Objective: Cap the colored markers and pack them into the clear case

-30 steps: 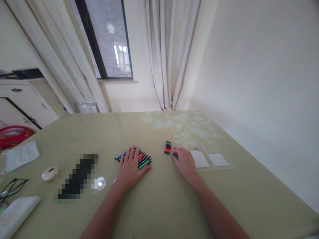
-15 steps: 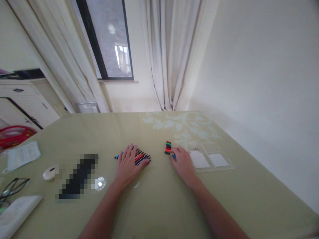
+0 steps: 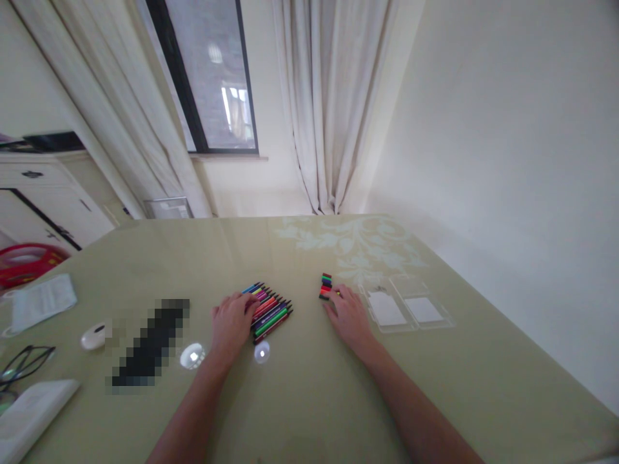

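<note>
Several felt-tip pens (image 3: 273, 317) in different colours lie side by side in a slanted row, dark tips pointing up and to the right. My left hand (image 3: 233, 320) is at the row's left end, its fingers curled over the ends of the pens, which it partly hides. Right of the pens, small coloured pen caps (image 3: 326, 281) in red, green and dark blue stand in a short line. With bent fingers, my right hand (image 3: 349, 317) closes on the near end of this line. A bit of yellow shows under its fingertips.
A clear plastic case (image 3: 411, 325) with white inserts lies open beyond my right hand. On the left are a blurred dark object (image 3: 152, 345), a white oval item (image 3: 93, 336), glasses (image 3: 29, 361), a face mask (image 3: 43, 303) and a long white object (image 3: 39, 412).
My left hand has drawn back left and curled its fingers, uncovering more of the pens. My right hand has shifted slightly left; the blue piece at its fingers no longer shows.
</note>
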`<state>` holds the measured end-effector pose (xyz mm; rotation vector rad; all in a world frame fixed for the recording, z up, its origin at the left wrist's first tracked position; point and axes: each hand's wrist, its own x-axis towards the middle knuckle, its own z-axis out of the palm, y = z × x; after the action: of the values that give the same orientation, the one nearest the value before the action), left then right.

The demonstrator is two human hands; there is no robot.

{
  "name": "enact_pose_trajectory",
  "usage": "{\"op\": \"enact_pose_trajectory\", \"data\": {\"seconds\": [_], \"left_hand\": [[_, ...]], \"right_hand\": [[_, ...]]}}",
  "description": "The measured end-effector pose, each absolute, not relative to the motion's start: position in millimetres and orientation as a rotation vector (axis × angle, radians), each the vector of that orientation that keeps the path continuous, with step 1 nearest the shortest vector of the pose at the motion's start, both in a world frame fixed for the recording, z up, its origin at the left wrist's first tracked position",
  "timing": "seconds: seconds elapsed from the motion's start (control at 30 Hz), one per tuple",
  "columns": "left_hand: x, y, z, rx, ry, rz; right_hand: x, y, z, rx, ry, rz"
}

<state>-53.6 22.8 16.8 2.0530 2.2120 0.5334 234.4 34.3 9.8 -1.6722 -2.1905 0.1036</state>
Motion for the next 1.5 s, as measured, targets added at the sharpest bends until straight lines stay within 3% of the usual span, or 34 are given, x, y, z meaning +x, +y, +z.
{"op": "enact_pose_trajectory", "data": {"seconds": [0.53, 0.73, 0.9, 1.07, 1.5], "left_hand": [[-58, 24, 15, 2.109, 2.186, 0.407], [-56, 28, 13, 2.071, 2.075, 0.702], [-36, 25, 19, 1.879, 1.672, 1.066], [-18, 16, 20, 1.987, 1.404, 1.082], [-10, 9, 18, 2.073, 1.342, 1.065]], "right_hand": [[233, 35, 9, -1.678, -2.172, 0.086], [234, 36, 7, -1.646, -2.168, 0.097], [230, 31, 14, -1.390, -1.944, 0.314], [225, 22, 23, -1.197, -1.841, 0.462], [224, 20, 26, -1.063, -1.937, 0.519]]}}
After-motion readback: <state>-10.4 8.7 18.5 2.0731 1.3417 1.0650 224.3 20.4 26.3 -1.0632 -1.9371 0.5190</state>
